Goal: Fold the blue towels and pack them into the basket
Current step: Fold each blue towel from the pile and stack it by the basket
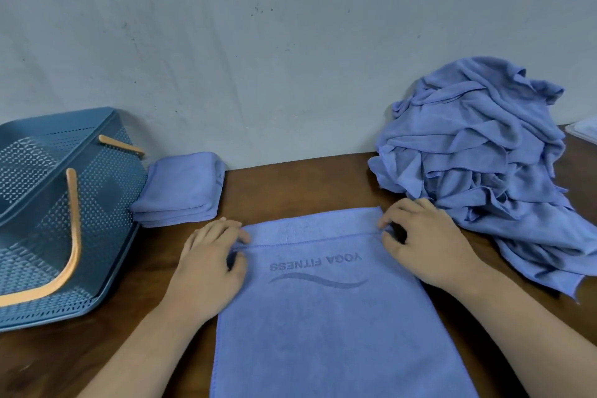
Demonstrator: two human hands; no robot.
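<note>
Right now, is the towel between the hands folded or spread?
The towel is folded over: a stitched edge lies just short of its far edge.

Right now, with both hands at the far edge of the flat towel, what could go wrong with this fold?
The left hand and right hand pinch an upper edge lying short of the far edge of the flat towel, so the fold may end uneven. The loose pile spills close to the right hand; a sweep outward might drag it.
</note>
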